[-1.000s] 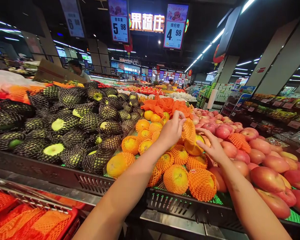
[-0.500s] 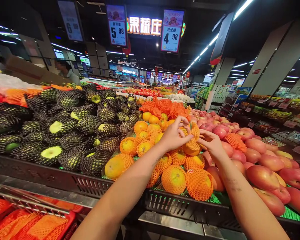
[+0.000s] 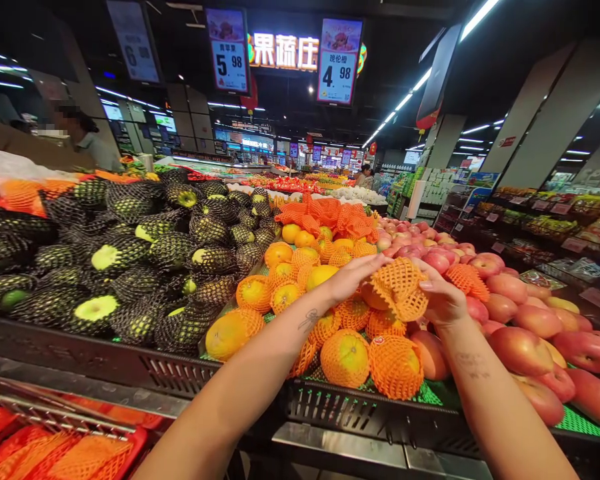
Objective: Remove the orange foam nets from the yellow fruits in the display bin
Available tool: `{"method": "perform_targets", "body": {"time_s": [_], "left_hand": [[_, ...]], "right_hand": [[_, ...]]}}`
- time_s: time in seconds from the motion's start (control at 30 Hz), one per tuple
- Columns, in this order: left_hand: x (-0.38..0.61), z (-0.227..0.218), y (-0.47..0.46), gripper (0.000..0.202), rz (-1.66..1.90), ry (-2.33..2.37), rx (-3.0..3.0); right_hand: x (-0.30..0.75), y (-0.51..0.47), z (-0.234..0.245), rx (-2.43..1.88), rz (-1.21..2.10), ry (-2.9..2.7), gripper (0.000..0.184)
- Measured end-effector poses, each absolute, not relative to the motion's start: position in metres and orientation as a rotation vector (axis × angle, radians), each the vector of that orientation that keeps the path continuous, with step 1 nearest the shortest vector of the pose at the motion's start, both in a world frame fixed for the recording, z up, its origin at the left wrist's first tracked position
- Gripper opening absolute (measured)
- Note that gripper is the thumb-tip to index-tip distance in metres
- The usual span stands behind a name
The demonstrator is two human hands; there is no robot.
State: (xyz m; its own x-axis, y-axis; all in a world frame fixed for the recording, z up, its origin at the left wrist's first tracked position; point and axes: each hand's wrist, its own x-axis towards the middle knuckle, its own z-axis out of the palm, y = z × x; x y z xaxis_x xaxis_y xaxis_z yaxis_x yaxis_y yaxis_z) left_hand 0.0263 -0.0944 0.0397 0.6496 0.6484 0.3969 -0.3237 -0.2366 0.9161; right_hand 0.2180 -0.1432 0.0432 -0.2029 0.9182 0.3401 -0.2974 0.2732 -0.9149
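Note:
Between my two hands, above the pile, is an orange [image 3: 374,297] with an orange foam net [image 3: 403,288] over it. My left hand [image 3: 353,277] grips its left side, fingers reaching over the back. On the other side my right hand [image 3: 444,297] is closed round the net, thumb at its edge. Much of the fruit is hidden by the net. Below and around lie more oranges [image 3: 345,358], many in the same netting, heaped in a black crate [image 3: 340,404].
Dark-netted green fruit [image 3: 100,308] fills the left side; red apples [image 3: 525,348] lie to the right. Loose orange nets [image 3: 325,217] are heaped behind the oranges. A red basket [image 3: 139,440] with nets stands at lower left. A person [image 3: 93,143] is at the far left.
The net now covers more of the orange, where before it was bunched up in my fingertips. My right hand has turned and wrapped round it; my left fingers have stretched over the top.

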Motion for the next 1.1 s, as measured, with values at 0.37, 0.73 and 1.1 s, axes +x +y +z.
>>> {"method": "perform_targets", "body": {"time_s": [0.37,0.73,1.1], "left_hand": [[0.024,0.044,-0.099,0.027,0.974,0.256,1.359],[0.047,0.03,-0.081,0.029,1.143,0.811,1.548],[0.042,0.038,-0.082,0.017,1.241,1.457,2.205]], "right_hand": [[0.222,-0.13,0.038,-0.919,1.223,-1.348,0.04],[0.22,-0.104,0.022,-0.96,0.906,-0.986,0.055],[0.217,-0.068,0.012,-1.054,0.773,-0.955,0.051]]}}
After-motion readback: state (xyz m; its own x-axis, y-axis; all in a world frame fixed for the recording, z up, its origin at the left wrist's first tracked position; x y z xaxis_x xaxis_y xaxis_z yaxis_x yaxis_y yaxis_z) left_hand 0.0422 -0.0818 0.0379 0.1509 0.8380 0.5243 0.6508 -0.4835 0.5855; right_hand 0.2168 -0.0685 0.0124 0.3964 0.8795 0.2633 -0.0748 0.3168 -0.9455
